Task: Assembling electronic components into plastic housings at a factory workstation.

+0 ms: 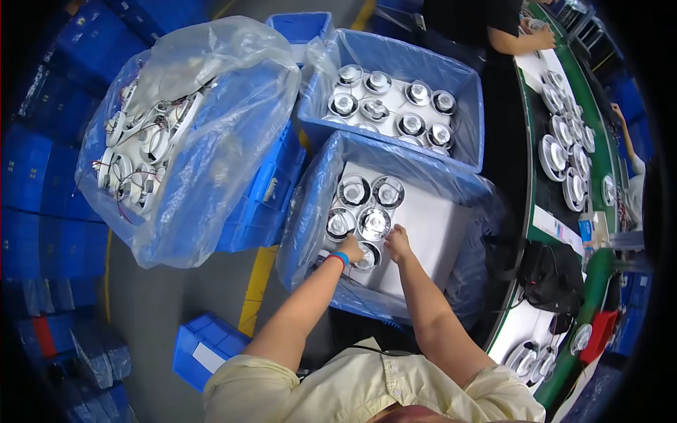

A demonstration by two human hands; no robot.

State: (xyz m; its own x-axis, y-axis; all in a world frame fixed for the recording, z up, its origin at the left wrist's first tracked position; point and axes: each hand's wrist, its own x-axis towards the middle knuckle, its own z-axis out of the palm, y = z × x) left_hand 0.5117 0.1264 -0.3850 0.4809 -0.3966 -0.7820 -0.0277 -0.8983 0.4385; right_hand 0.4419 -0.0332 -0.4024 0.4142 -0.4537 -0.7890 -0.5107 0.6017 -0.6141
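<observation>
My left hand [350, 249], with a blue and red band at the wrist, is closed at the edge of a round white-rimmed unit [367, 256] with a shiny domed centre. Some of its fingers are hidden. To the right, my right hand [398, 243] has bent fingers, slightly apart, by the rim of another such unit [374, 223]; I cannot tell if they touch. Several of these units stand grouped on the left part of a white sheet [431, 243]. The sheet lies inside a blue bin [331, 151] lined with clear plastic.
Beyond it, a second lined blue bin [482, 120] holds several similar units. At left, a plastic-covered blue crate [243, 204] bears wired white parts. A green-edged conveyor [530, 176] with more units runs along the right, where another person [511, 42] works. A small blue box [204, 345] lies on the floor.
</observation>
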